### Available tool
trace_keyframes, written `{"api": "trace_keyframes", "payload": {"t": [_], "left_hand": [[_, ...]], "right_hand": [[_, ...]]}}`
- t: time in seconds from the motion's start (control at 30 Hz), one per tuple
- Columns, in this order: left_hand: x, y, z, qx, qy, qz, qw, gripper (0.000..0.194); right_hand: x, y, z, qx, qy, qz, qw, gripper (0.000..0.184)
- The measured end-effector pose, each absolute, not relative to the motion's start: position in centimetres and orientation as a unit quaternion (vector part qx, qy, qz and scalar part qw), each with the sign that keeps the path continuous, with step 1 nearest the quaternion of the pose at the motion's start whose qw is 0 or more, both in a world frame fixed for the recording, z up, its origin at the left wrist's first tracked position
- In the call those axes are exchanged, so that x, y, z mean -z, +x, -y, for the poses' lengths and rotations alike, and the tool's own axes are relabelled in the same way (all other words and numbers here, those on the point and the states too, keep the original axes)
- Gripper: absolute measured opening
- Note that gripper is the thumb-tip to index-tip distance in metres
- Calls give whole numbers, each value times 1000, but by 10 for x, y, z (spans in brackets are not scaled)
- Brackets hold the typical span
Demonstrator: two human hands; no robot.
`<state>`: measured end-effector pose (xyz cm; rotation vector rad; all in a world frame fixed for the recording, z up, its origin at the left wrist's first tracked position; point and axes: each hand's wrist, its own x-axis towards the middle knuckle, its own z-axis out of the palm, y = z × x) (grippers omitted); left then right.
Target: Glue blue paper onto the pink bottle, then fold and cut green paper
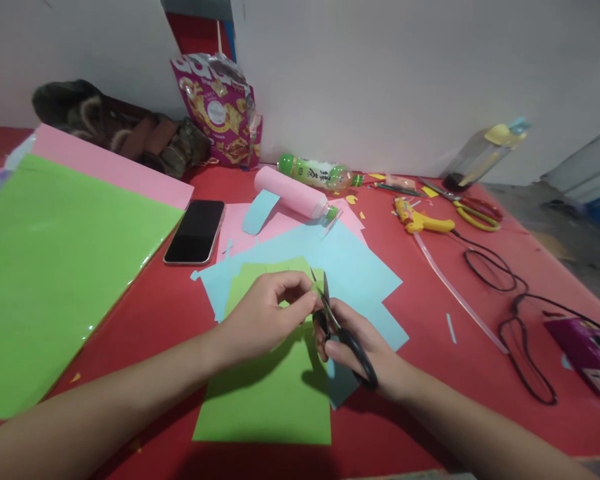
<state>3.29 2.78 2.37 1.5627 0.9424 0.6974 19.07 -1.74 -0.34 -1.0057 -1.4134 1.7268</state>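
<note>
My right hand [361, 347] grips black-handled scissors [341, 332], blades parted and pointing up and away. My left hand [266, 315] is closed in a pinch right beside the blades, fingertips at a small piece I cannot make out. Both hands hover over a green paper sheet [270, 393] that lies on light blue sheets [353, 270] on the red table [430, 373].
A black phone [195, 231] lies to the left, beside a large green sheet [50, 267] over a pink sheet [115, 167]. Behind are a pink roll [293, 192], a green bottle [317, 172], a snack bag [220, 110], a yellow glue gun [423, 220] with black cable [510, 320], and yellow-handled scissors [473, 210].
</note>
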Motion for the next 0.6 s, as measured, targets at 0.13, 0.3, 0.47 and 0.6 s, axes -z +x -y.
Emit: {"api": "trace_keyframes", "payload": {"t": [0.13,0.3,0.47,0.6], "left_hand": [[-21,32,-26,-303,668,-402,549,16],[-19,35,-21,-324,660,-406,542,17],[-21,40,-18,-342,620,-382,593,22],[-21,40,-17,-348,595,-374,620,22]], "right_hand": [[6,191,18,-669,-384,538,341,38],[7,191,18,-672,-378,533,348,39],[8,191,18,-671,-374,536,350,37],[9,191,18,-672,-366,538,354,37]]}}
